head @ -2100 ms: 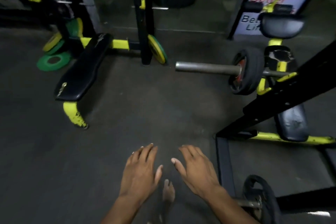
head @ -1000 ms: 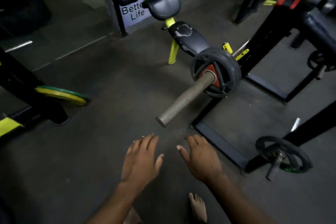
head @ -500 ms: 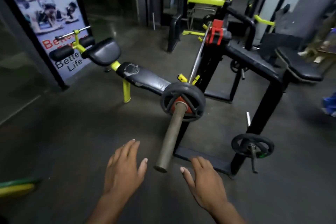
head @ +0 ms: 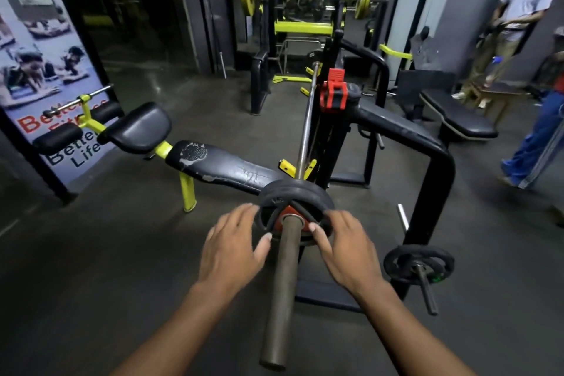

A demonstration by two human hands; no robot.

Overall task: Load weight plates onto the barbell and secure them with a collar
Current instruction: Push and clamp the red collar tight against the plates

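I have both hands up at the black plate [head: 294,195]: left hand [head: 232,249] and right hand [head: 348,249], fingers spread, holding nothing. The barbell sleeve [head: 282,284] runs between my fingers; whether the fingertips touch the plate rim I can't tell.

Left hand [head: 233,246] and right hand [head: 348,246] flanking black weight plate [head: 293,194] on barbell sleeve [head: 282,284], fingers extended

Bare forearms, no sleeves; left hand [head: 233,249], right hand [head: 346,249], seemingly ringless
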